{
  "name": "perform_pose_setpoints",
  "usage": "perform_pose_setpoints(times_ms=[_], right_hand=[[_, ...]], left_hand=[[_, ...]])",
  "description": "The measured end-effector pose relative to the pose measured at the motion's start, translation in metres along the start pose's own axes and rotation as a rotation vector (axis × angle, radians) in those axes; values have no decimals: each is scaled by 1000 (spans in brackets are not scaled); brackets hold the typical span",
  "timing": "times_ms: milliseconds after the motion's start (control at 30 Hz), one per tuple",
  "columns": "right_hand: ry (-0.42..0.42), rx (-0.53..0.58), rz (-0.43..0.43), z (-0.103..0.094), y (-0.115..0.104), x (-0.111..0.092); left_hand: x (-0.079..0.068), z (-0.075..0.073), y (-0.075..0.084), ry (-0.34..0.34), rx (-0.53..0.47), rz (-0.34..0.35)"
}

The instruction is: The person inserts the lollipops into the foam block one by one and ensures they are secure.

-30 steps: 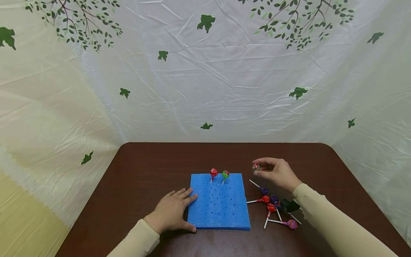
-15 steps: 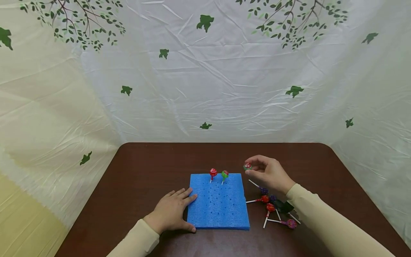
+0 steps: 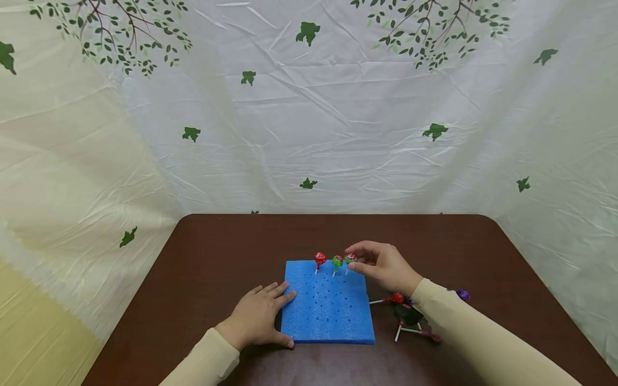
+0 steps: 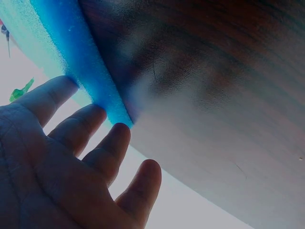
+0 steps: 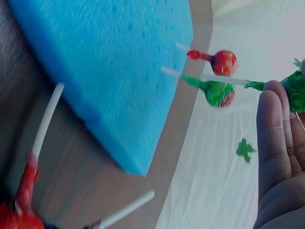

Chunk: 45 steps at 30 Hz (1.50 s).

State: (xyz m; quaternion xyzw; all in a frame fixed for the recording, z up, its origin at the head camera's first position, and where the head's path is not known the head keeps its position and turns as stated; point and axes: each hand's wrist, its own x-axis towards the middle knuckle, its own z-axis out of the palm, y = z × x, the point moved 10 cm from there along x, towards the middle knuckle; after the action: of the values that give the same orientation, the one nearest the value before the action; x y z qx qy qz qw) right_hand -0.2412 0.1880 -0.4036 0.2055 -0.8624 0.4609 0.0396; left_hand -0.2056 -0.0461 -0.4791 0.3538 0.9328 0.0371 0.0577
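A blue foam block (image 3: pixel 328 316) with rows of small holes lies on the table. Near its far edge stand a red lollipop (image 3: pixel 320 259) and a green-and-red lollipop (image 3: pixel 337 261), sticks down in the foam. My right hand (image 3: pixel 383 265) pinches another green lollipop (image 5: pixel 296 90) by its wrapped head, over the block's far right corner. Its white stick (image 5: pixel 224 79) points toward the foam in the right wrist view. My left hand (image 3: pixel 258 316) rests against the block's left side with fingers spread, fingertips (image 4: pixel 120 133) at the foam edge in the left wrist view.
Right of the block lies a loose pile of lollipops, including a red one (image 3: pixel 397 298) and a purple one (image 3: pixel 462 295), partly hidden by my right sleeve (image 3: pixel 463 321). The brown table (image 3: pixel 232 241) ends at a white leaf-print curtain (image 3: pixel 309 134).
My right hand has moved left with the green lollipop, from above the table right of the block to over its far right corner. The left hand stays in place.
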Motion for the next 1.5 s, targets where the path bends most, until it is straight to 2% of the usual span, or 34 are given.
perform_pose_setpoints(times_ms=[500, 700, 967, 1500], right_hand=[[-24, -59, -41, 49, -24, 10], [-46, -86, -16, 70, -24, 10], [-42, -104, 18, 84, -23, 6], [7, -196, 37, 98, -28, -1]], left_hand=[[-9, -1, -3, -8, 14, 20], [-13, -1, -3, -7, 12, 31], [-17, 1, -5, -4, 18, 44], [-28, 3, -9, -2, 18, 72]])
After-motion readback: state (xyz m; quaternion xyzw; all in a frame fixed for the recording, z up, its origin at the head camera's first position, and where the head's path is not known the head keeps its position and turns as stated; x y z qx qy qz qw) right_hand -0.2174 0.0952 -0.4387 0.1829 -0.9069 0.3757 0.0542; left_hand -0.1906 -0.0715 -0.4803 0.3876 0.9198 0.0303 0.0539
